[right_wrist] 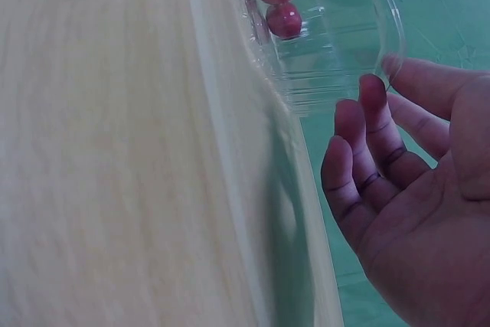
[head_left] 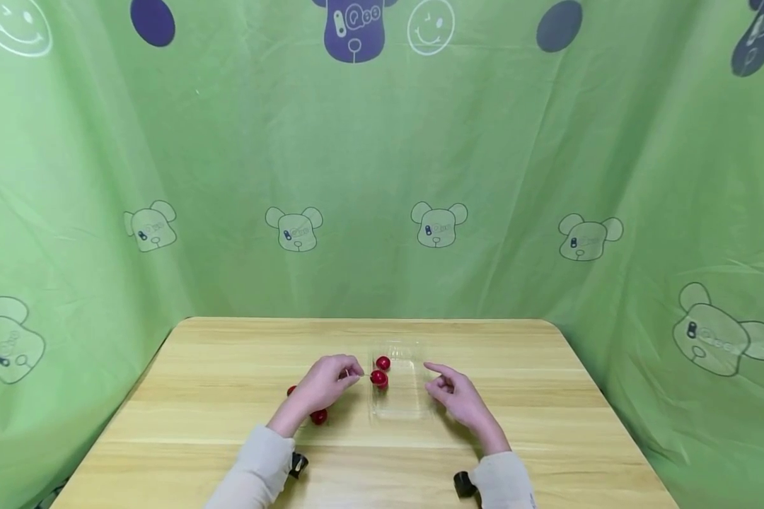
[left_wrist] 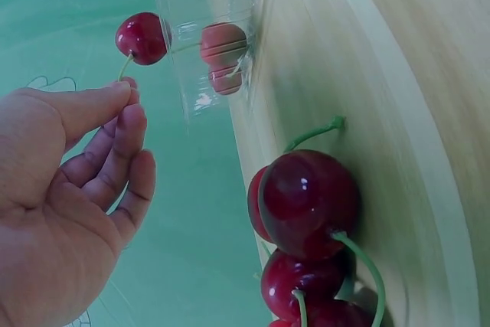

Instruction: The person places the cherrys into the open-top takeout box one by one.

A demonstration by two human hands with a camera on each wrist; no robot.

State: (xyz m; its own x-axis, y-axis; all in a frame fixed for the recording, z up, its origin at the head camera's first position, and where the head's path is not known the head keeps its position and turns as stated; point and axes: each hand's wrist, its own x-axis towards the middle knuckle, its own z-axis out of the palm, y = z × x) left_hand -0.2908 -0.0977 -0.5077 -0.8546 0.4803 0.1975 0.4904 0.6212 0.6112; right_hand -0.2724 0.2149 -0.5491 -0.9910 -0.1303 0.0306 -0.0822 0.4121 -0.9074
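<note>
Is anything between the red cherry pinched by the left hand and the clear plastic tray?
Nothing visible: the left hand holds the red cherry by its stem at the clear plastic tray edge.

On a wooden table (head_left: 547, 424) a clear plastic tray (head_left: 400, 406) sits mid-table with 1 cherry (head_left: 383, 363) at its far end. The left hand (head_left: 323, 385) pinches a stem, holding a second cherry (head_left: 378, 378) over the tray's left edge. The right hand (head_left: 458, 396) hovers just right of the tray, fingers loosely spread. Loose cherries (head_left: 319, 416) lie near the left wrist.
</note>
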